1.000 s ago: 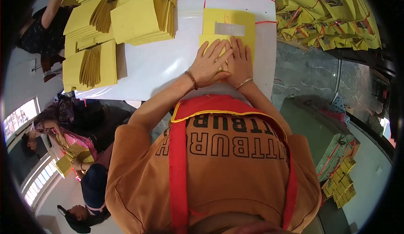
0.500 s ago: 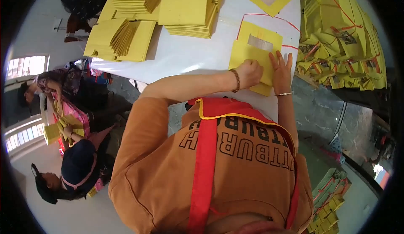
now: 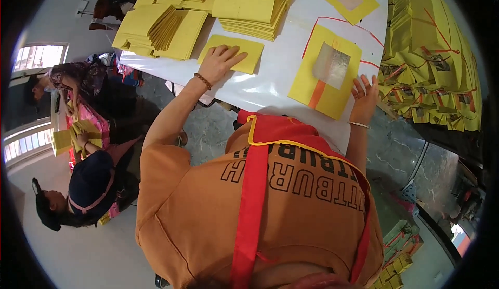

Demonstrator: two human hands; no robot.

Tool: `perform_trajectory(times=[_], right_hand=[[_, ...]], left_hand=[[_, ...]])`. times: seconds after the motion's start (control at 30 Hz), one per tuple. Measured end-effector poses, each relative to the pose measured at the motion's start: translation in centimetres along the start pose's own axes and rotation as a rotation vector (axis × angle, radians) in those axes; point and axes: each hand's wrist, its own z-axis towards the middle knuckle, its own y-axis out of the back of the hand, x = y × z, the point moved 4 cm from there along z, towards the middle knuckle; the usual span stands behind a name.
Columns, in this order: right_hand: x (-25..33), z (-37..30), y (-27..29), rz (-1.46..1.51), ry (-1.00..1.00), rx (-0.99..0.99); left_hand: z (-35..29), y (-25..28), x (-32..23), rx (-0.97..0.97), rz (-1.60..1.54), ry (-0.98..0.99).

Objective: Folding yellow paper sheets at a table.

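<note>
My left hand lies with its fingers stretched over a small folded piece of yellow paper on the table, just in front of the stacks. A beaded bracelet is on that wrist. To the right lies a flat yellow paper sheet with a clear window and an orange strip below the window. At the sheet's right edge rests my right hand, its fingers apart and nothing in them. Whether its fingertips touch the sheet, I cannot tell.
Stacks of folded yellow paper fill the far left of the white table. Another windowed yellow sheet lies at the far right. Tied yellow bundles stand beyond the right edge. Two people handle yellow paper at left.
My left hand has moved left from the windowed sheet and opened from a fist. A folded yellow piece now lies under it. The sheet's window and orange strip are uncovered.
</note>
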Motion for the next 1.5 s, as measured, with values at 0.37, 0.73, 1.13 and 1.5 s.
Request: perform_trajectory(times=[0.37,0.73,1.13,1.5], right_hand=[[0.7,-1.2,-2.3,-0.274,0.179,0.157],[0.6,-0.8,-3.2,-0.276,0.213,0.183],[-0.3,-2.5,-1.2,-1.140,0.745,0.496],[-1.8,-2.2,-0.7,-0.881,0.696,0.495]], left_hand=[[-1.5,-3.0,-0.3,0.093,-0.183,0.105],[-1.3,-3.3,-0.4,0.182,-0.227,0.124],[4.2,0.2,-1.0,0.375,-0.150,0.117],[9.4,1.4,-15.5,0.034,-0.614,-0.370]])
